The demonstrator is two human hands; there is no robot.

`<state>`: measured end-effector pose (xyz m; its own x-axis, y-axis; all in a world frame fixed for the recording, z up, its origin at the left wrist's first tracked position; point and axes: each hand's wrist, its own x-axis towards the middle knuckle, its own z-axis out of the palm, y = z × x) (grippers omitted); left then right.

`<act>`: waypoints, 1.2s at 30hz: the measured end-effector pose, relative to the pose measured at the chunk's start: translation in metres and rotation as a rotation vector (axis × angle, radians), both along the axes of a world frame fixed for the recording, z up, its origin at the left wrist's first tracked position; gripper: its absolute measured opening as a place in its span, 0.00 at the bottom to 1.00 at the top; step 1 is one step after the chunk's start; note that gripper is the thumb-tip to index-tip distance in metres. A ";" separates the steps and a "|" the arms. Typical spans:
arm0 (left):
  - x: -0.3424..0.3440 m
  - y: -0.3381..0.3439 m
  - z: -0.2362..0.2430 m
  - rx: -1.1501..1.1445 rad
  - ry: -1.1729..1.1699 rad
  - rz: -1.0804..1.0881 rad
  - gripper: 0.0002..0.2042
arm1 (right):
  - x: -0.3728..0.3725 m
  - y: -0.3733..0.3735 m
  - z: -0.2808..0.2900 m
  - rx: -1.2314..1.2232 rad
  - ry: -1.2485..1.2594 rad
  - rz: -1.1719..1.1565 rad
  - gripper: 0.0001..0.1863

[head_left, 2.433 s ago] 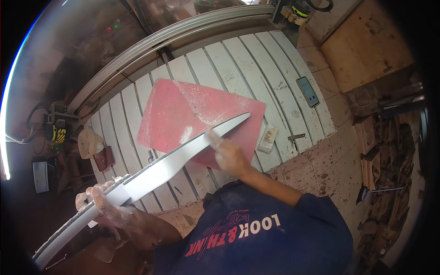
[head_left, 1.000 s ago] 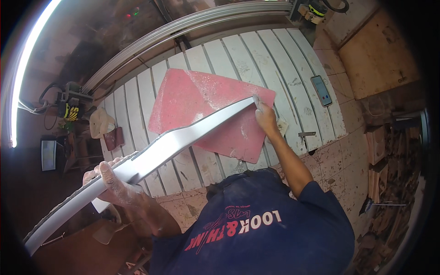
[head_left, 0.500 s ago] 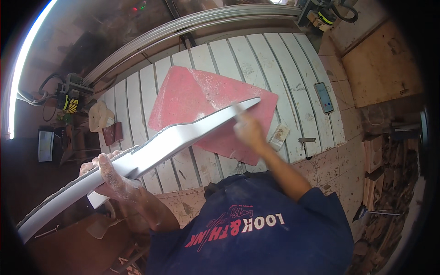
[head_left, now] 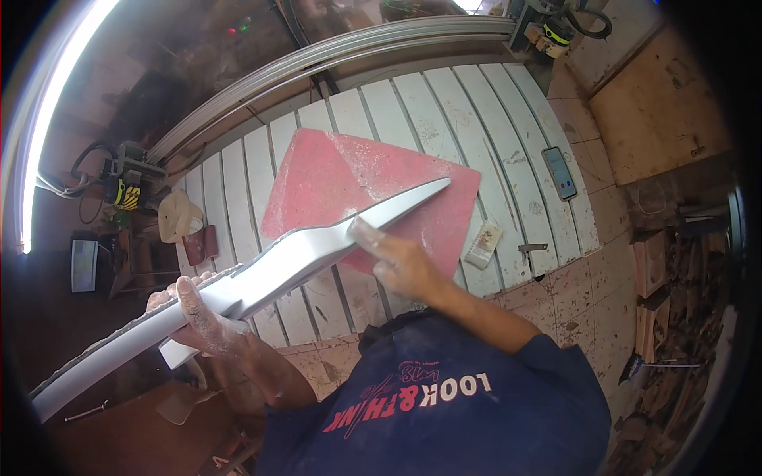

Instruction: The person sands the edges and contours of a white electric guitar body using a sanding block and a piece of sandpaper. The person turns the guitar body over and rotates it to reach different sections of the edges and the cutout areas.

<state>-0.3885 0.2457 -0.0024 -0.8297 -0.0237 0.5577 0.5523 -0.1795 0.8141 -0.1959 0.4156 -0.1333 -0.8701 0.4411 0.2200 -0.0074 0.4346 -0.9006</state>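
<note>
A long, curved white piece (head_left: 290, 258), with a rough grey edge and a narrow pointed end, runs from the lower left to above the table. My left hand (head_left: 208, 321), dusted white, is wrapped around its thicker part, thumb across the upper face. At the narrowing stretch, my right hand (head_left: 401, 260) presses bent fingers against the white surface. Whether something thin lies under those fingers is hidden. Beneath the pointed end, a pink sheet (head_left: 317, 178) marked with white dust lies on the slatted white table (head_left: 496, 143).
On the table's right side are a phone (head_left: 559, 172), a small metal bracket (head_left: 533, 247) and a pale block (head_left: 482, 243). A cap (head_left: 178, 216) and a dark red container (head_left: 201, 245) stand at the left edge. A metal rail (head_left: 317, 61) spans the far side.
My right hand has slid from near the pointed end down and left along the white piece to its middle. My left hand keeps its grip.
</note>
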 end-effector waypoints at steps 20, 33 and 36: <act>0.004 0.008 0.004 -0.009 -0.088 0.019 0.14 | -0.019 0.007 -0.010 0.299 -0.113 -0.203 0.36; 0.016 0.002 0.002 -0.004 -0.033 -0.043 0.13 | 0.005 0.001 -0.036 0.268 0.068 -0.218 0.35; 0.019 -0.004 0.005 0.029 -0.013 -0.084 0.14 | 0.012 0.030 -0.055 0.105 -0.041 -0.218 0.34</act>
